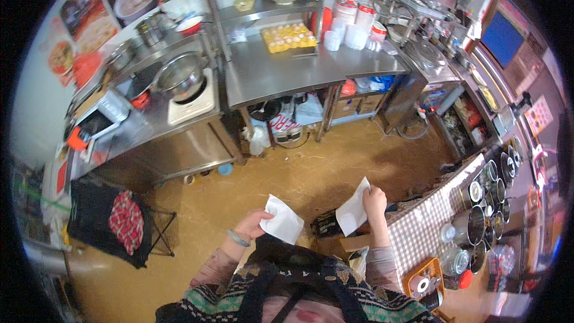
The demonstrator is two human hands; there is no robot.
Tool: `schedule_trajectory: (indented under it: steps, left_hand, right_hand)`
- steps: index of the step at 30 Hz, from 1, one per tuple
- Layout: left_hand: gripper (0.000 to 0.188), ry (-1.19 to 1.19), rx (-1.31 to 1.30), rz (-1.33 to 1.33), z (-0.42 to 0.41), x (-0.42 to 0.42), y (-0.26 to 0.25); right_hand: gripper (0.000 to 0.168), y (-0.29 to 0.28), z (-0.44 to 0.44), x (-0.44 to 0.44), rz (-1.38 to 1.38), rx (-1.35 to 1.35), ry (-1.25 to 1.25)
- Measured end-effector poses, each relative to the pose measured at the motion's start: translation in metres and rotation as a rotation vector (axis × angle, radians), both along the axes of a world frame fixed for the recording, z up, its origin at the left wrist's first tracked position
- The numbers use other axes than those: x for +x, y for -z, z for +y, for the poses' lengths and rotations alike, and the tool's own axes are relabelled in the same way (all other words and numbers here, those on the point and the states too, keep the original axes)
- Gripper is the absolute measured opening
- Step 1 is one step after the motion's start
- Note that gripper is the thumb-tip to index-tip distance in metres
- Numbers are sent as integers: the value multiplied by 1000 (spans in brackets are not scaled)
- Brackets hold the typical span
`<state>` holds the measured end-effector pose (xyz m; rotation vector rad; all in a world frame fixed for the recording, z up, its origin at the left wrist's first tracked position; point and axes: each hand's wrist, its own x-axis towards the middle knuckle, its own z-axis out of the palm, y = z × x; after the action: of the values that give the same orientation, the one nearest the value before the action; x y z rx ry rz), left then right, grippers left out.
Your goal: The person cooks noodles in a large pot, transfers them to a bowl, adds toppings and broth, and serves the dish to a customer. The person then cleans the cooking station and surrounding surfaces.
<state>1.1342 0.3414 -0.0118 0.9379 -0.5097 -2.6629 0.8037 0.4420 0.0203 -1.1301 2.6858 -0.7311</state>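
My left hand [252,225], with a bangle at the wrist, pinches a white paper sheet [284,223] by its left edge. A second white paper sheet [353,208] is gripped in my right hand [375,199] along its right edge. The two sheets are apart, held in front of my body above the brown floor [287,179]. Below the right-hand sheet an open cardboard box [354,243] stands close to my body, partly hidden by that sheet and my arm.
To the right is a table with a checked cloth [419,222], bearing jars, black-rimmed containers and a wicker basket [410,273]. A black folding chair [96,220] stands left. Ahead, a steel counter [287,74] carries a yellow egg tray [289,45]; a steel pan [179,72] sits on a cooker [193,103].
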Motion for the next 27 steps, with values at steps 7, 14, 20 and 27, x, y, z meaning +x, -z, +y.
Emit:
schedule_trajectory:
  steps: [7, 14, 20, 27]
  left_hand:
    - [36, 405, 156, 35, -99, -187, 8]
    - [37, 578, 332, 107, -171, -351, 28]
    - [38, 703, 123, 68, -195, -545, 11]
    - [35, 950, 90, 124, -250, -738, -66]
  right_hand:
    - [33, -13, -73, -1, 0, -345, -223]
    - [29, 5, -112, -82, -189, -253, -345]
    - [49, 60, -135, -262, -418, -580, 435]
    - [80, 21, -143, -445, -472, -542, 288]
